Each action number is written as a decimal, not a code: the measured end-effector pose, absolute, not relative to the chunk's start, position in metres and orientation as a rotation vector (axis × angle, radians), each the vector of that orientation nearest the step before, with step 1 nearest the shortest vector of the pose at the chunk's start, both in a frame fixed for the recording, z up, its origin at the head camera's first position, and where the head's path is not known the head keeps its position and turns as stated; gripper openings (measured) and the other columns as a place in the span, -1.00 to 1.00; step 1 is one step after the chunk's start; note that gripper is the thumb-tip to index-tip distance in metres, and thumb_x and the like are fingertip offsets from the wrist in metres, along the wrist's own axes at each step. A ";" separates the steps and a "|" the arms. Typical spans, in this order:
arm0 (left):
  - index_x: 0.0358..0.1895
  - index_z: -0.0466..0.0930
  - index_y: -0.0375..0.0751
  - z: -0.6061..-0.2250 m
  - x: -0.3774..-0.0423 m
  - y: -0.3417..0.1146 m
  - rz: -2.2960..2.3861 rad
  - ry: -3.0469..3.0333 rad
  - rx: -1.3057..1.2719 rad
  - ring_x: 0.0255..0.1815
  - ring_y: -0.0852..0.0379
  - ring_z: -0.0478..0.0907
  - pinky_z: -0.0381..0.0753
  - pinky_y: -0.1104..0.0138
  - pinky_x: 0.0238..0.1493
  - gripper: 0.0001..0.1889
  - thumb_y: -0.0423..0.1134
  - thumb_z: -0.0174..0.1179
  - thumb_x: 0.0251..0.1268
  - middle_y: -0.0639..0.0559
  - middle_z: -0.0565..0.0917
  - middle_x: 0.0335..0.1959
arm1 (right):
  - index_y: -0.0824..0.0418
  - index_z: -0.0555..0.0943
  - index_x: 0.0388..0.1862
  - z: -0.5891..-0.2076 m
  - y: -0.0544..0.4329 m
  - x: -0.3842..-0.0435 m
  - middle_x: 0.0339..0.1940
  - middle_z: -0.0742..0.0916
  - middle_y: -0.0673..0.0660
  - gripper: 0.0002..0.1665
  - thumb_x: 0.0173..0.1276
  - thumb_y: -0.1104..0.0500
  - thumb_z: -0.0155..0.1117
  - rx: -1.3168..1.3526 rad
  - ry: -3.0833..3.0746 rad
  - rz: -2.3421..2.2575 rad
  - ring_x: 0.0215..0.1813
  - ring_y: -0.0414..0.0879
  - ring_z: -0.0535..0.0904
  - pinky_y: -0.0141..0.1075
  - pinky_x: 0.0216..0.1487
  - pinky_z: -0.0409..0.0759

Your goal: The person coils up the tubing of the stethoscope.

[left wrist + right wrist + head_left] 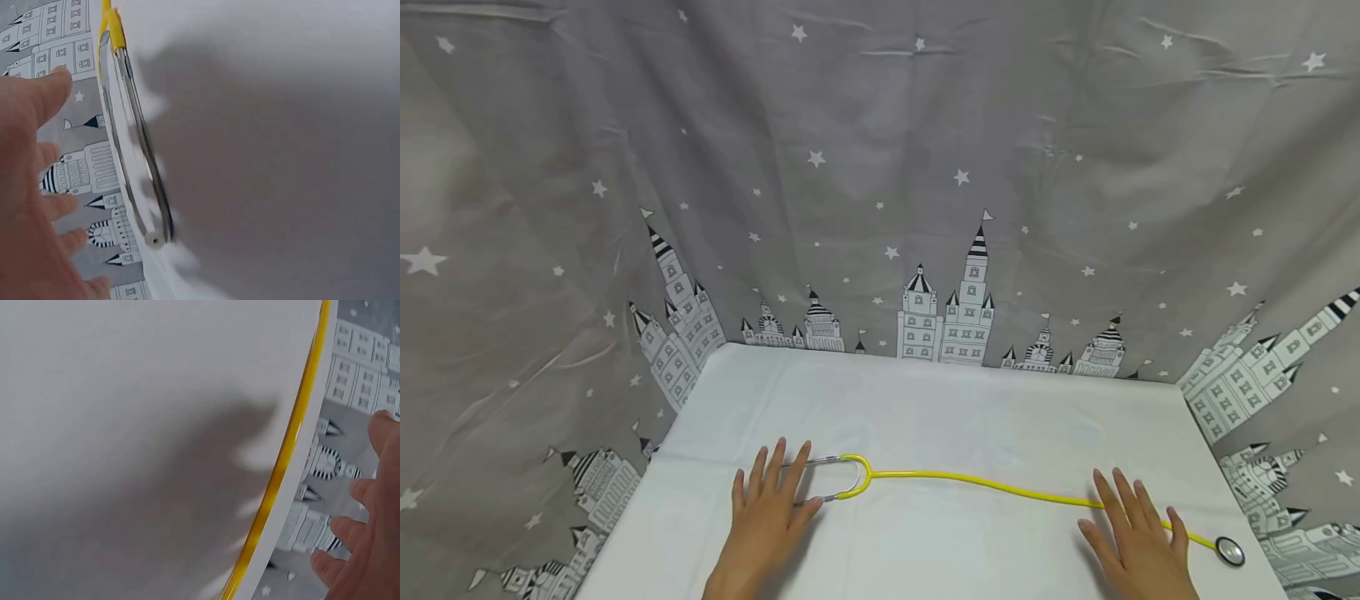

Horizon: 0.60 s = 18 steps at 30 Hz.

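Stethoscope (1000, 486), yellow and silver, lies stretched lengthwise across a white surface (925, 425) beneath two bare hands, neither gripping it. The left hand (763, 521), palm down with fingers spread apart, hovers over the earpiece end, covering the tips of the metal ear tubes (818, 460) in the head view; the yellow fork (868, 477) shows just to the right of its thumb. From the left wrist, a gap separates the palm from the ear tubes, and a pale eartip (154, 239) is visible under the hand, whose shadow falls on the surface. The right hand (1138, 546), fingers likewise apart and holding nothing, hangs over the far stretch of the yellow tubing (1060, 498), which passes below the fingers and emerges on the other side. Just beyond that hand, to its right, the round, dark-rimmed chestpiece (1230, 551) rests on the surface. Behind rises a gray curtain (850, 100) printed with white stars and castles.
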<state>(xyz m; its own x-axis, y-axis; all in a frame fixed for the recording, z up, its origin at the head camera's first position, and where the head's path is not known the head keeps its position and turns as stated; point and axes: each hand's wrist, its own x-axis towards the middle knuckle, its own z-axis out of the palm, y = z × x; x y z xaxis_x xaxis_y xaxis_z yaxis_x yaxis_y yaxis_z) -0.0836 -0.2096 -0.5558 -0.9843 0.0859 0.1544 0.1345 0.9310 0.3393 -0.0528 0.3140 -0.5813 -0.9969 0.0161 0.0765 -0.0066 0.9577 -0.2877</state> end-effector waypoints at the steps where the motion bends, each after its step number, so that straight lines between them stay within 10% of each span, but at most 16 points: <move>1: 0.72 0.22 0.15 -0.556 -0.086 -0.209 -0.536 -2.942 -0.184 0.76 -0.46 0.01 -0.03 -0.53 0.55 -0.18 0.14 0.33 0.50 -0.29 0.16 0.76 | -0.12 -0.07 0.85 -0.581 0.309 -0.055 0.81 0.17 0.31 -0.01 0.66 -0.37 0.05 0.009 -3.035 0.452 0.75 0.46 0.02 0.59 0.50 -0.16; 9: 0.52 0.54 -0.02 -0.563 -0.102 -0.205 -0.577 -2.928 -0.265 0.68 -0.41 0.26 -0.03 -0.48 0.61 -0.22 0.03 0.57 0.23 -0.23 0.49 0.59 | 0.02 0.48 0.59 -0.576 0.254 -0.082 0.61 0.53 0.29 -0.21 0.54 -0.29 0.32 0.230 -3.054 0.521 0.64 0.42 0.31 0.51 0.51 -0.01; 18: 0.49 0.57 -0.05 -0.567 -0.112 -0.207 -0.500 -3.029 -0.201 0.59 -0.27 0.42 -0.03 -0.41 0.69 -0.20 -0.05 0.64 0.14 -0.16 0.61 0.47 | 0.05 0.64 0.35 -0.567 0.179 -0.112 0.28 0.71 0.08 -0.43 0.46 -0.11 0.48 0.543 -2.961 0.551 0.43 0.11 0.56 0.37 0.55 0.21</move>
<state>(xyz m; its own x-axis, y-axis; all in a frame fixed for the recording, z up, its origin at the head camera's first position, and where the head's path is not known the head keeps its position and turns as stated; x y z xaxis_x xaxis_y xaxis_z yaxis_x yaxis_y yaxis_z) -0.1122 -0.2072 -0.5674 -0.9893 0.1178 0.0856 0.1391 0.9388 0.3153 -0.1120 0.1793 -0.5666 -0.9337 -0.3284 0.1425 -0.3577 0.8724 -0.3333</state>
